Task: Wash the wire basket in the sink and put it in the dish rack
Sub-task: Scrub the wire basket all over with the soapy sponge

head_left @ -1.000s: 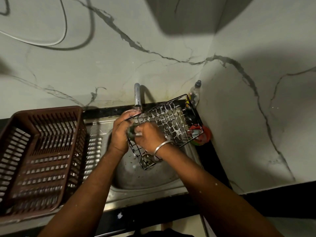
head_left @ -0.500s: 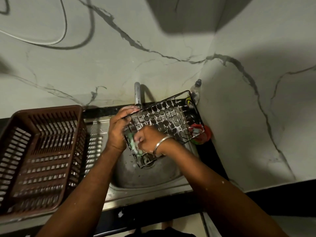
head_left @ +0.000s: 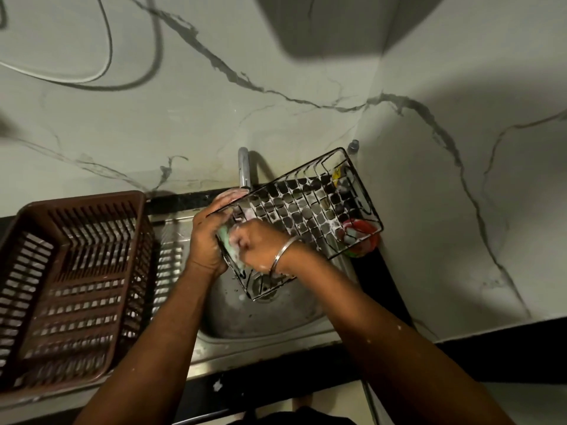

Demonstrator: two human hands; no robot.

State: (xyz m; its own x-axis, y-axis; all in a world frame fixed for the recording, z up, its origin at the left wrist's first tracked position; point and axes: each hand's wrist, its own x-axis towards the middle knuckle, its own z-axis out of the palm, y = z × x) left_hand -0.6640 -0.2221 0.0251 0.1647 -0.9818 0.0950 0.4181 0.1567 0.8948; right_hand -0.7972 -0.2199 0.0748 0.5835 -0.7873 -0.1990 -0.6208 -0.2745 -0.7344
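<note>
pale marble-patterned wall fills the upper half, with a thin cable looping across its top left. at far left a brown plastic dish rack sits on the steel drainboard, its left and lower edges cut off by the frame. just right of it the round steel sink lies under both forearms, with a chrome tap rising behind it. the left hand is closed on the left end of the wire basket, fingers curled over its top rim just below the tap and the thumb side hidden behind the wires. pressed between the two hands is a green sponge, soapy and partly blurred. the right hand is clenched around that sponge, knuckles up, holding it against the basket's near left corner; its fingertips cannot be made out. a metal bangle circles the right wrist. the basket is held tilted above the sink, its lower corner over the drain and its upper right end lifted toward the wall corner, foam streaked on the grid. through the wires at right a red and green container shows on the dark counter, mostly screened by the basket, and a bottle cap pokes out above the basket's top edge; the bottle below it is hard to read.
</note>
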